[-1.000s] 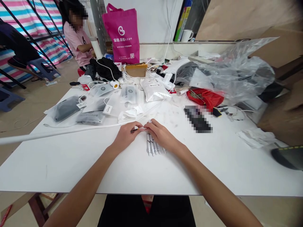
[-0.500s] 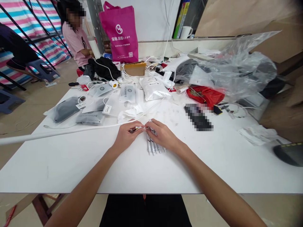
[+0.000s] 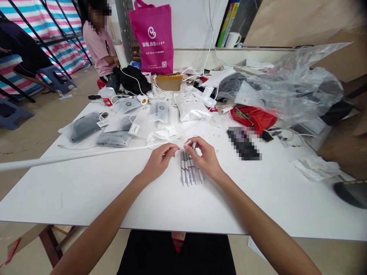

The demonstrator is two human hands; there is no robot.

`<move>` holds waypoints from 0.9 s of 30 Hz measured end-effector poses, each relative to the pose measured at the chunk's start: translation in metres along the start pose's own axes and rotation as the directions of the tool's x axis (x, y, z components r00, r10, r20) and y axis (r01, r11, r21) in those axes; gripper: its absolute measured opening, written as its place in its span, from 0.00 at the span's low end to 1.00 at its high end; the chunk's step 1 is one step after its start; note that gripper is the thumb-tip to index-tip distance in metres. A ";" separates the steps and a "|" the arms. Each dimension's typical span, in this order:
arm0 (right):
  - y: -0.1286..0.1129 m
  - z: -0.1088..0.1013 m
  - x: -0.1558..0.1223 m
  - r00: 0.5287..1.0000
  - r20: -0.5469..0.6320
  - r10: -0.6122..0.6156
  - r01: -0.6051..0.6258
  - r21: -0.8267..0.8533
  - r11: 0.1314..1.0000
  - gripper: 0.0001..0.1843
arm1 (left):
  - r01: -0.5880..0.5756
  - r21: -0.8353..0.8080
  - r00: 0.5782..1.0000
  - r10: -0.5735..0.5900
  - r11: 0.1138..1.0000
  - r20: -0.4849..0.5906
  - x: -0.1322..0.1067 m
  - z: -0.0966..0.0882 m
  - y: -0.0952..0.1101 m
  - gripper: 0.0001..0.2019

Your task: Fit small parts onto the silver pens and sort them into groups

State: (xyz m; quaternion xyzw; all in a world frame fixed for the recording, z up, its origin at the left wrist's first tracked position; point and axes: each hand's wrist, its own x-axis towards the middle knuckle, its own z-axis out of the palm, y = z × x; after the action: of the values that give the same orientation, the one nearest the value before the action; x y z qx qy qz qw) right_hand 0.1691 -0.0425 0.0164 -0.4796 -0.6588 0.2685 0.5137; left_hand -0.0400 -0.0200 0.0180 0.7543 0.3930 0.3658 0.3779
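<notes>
Several silver pens [image 3: 187, 171] lie side by side on the white table [image 3: 160, 198], between my two hands. My left hand [image 3: 159, 161] rests just left of the pens, fingers curled around a small dark part that I cannot name. My right hand [image 3: 205, 158] sits over the right side of the row, fingers bent, pinching the upper end of one silver pen [image 3: 194, 146].
Plastic-wrapped packets [image 3: 156, 114] and white cables lie beyond the hands. A pink bag [image 3: 153, 36] stands at the back. A red bag [image 3: 254, 116] and clear plastic sheeting [image 3: 289, 86] sit at the right. A white rod [image 3: 71, 157] crosses the left. Another person [image 3: 100, 42] sits far left.
My hands were joined over the top of the pens; they have drawn apart, the right now holding one pen's end. The view shifted slightly.
</notes>
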 end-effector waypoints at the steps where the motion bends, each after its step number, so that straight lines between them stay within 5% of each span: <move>1: -0.001 0.000 0.000 1.000 -0.006 0.009 -0.009 0.025 1.000 0.10 | 0.004 0.000 1.000 -0.004 1.000 0.001 0.000 0.000 0.000 0.18; 27: -0.008 0.007 -0.004 0.993 0.093 -0.066 0.045 0.210 0.977 0.08 | 0.064 -0.259 0.998 -0.057 0.964 0.033 -0.002 0.002 0.008 0.14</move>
State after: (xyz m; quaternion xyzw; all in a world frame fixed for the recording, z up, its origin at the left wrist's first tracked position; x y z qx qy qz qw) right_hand 0.1593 -0.0480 0.0190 -0.3906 -0.6651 0.3451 0.5348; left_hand -0.0367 -0.0261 0.0236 0.6907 0.3595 0.3928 0.4894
